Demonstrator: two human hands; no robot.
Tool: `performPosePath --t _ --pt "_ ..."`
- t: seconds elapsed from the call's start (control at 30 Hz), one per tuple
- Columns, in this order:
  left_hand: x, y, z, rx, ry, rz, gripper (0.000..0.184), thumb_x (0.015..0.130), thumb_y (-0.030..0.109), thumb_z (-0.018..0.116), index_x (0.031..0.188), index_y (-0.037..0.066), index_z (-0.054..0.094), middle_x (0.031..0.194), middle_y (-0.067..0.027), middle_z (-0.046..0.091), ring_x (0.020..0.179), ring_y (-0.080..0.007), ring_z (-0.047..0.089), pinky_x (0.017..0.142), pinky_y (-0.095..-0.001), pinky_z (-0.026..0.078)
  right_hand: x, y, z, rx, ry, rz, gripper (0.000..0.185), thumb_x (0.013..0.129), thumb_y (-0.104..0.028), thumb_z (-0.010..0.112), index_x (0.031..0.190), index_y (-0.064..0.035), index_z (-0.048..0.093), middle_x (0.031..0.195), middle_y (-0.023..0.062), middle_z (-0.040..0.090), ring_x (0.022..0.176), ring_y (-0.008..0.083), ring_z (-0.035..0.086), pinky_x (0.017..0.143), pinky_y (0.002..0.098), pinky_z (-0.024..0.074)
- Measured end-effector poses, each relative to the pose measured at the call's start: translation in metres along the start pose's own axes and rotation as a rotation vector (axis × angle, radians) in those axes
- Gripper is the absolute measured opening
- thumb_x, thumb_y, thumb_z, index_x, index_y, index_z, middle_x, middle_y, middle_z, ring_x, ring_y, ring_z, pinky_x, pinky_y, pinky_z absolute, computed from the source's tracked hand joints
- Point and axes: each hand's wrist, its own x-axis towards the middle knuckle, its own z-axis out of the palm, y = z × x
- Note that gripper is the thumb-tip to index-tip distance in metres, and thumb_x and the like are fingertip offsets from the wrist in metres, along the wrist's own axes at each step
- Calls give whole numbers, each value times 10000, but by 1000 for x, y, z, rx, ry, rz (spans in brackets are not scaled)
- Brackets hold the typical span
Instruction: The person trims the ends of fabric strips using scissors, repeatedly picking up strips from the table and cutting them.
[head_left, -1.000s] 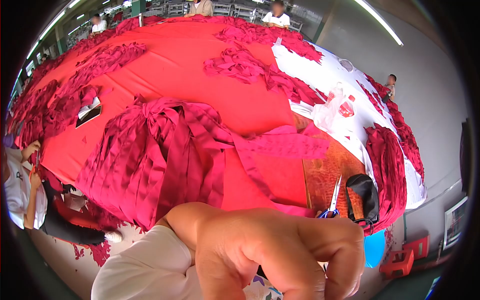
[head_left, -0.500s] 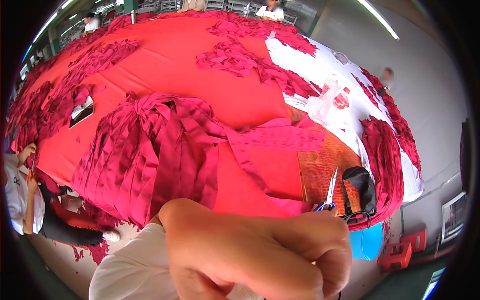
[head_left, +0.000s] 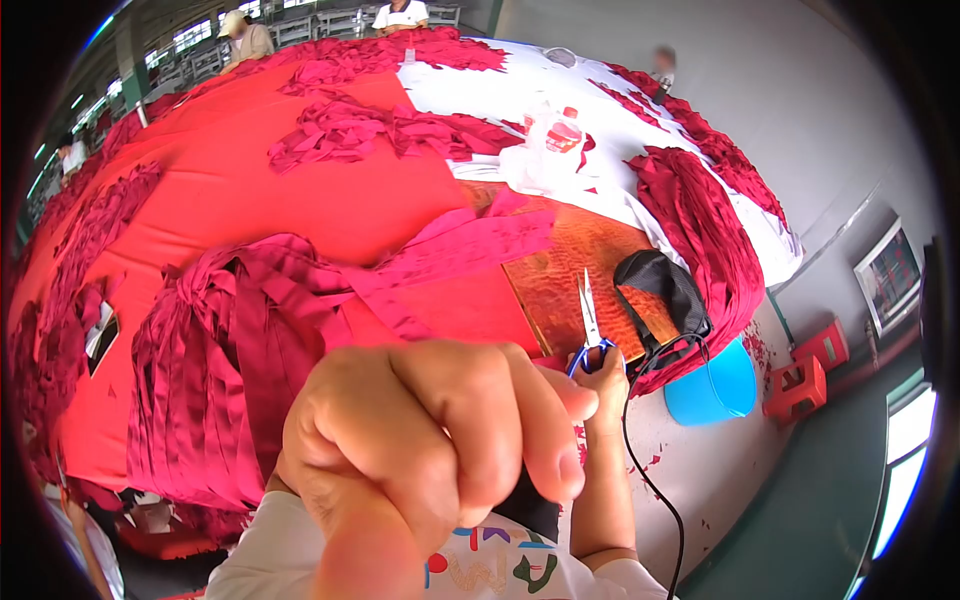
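Large and close to the camera, my left hand (head_left: 430,430) has its fingers curled; whether anything is held inside them is hidden. My right hand (head_left: 603,380) grips the blue handles of the scissors (head_left: 588,320), whose blades point up, slightly apart, over the brown wooden board (head_left: 570,265). A big gathered bundle of crimson fabric strips (head_left: 225,340) lies on the red cloth (head_left: 330,200), left of my left hand. One loose strip (head_left: 470,240) stretches from the bundle to the board.
A black bag (head_left: 662,295) lies right of the scissors, by a crimson strip pile (head_left: 700,225). Beyond are a plastic bag (head_left: 540,160) and bottle (head_left: 565,130) on white cloth. A blue bucket (head_left: 712,385) and red stools (head_left: 797,390) stand on the floor. Co-workers sit around the table.
The view has swung right, so the table contents shift left. My right forearm and more of my right hand have come into view with the scissors. My left hand stays curled, now turned differently.
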Motion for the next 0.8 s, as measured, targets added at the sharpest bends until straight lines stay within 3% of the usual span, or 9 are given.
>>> performPosePath --t 0.07,0.1,0.2,0.27,0.33,0.47,0.57,0.67,0.8 --pt "4 -3 6 -60 79 -49 95 856 111 672 844 123 579 893 -6 552 1011 -241 582 1015 -482 439 1 4 2 0 -7 -5 271 748 -226 735 801 -62 527 707 122 643 695 356 655 659 437 513" --pt "5 -4 8 -87 119 -75 256 793 21 759 963 126 599 927 -5 556 1050 -249 577 1013 -466 452 1 3 0 -8 -14 -5 268 748 -226 733 807 -61 530 709 122 646 701 353 656 666 435 513" --pt "-2 -11 -6 -131 16 -45 351 733 78 829 1002 129 608 969 -19 591 1083 -271 585 1044 -468 427 0 -2 -3 -2 -41 45 264 746 -227 732 824 -64 540 727 118 655 718 349 660 682 433 514" --pt "-5 -15 -13 -117 -66 50 294 775 122 805 996 119 611 1023 -60 649 1051 -278 618 1060 -477 396 0 -1 -1 -12 -31 53 266 738 -233 736 831 -73 546 738 112 660 730 346 662 687 433 514" --pt "-1 -4 -10 18 -128 -81 270 813 166 776 1006 97 601 1013 -111 688 998 -286 649 1072 -489 358 1 0 0 -24 -25 55 268 738 -238 737 832 -75 547 740 111 661 736 346 663 688 433 514" --pt "1 0 -14 -87 -98 -174 419 943 425 561 697 91 619 1015 -151 677 995 -285 644 1060 -491 369 0 -1 0 -38 -16 55 267 746 -249 730 832 -72 550 734 112 660 724 346 662 682 429 516" --pt "1 -16 -18 -201 -132 -2 300 922 365 618 795 93 626 1165 -172 588 1110 -304 585 1050 -487 400 -1 0 1 -27 -3 40 266 747 -248 730 828 -70 549 724 110 657 708 342 661 673 426 517" --pt "-3 -17 5 -347 61 -19 363 862 272 712 1189 165 596 1280 -163 447 1238 -351 477 1023 -482 441 0 2 1 -17 5 16 265 746 -243 733 818 -68 548 712 108 654 692 338 660 664 423 518" --pt "0 6 24 -421 129 -272 266 862 279 717 923 20 708 1049 -146 601 1067 -299 559 943 -391 488 0 3 2 -21 -17 35 264 741 -237 736 817 -68 548 711 110 654 689 341 659 666 420 520"
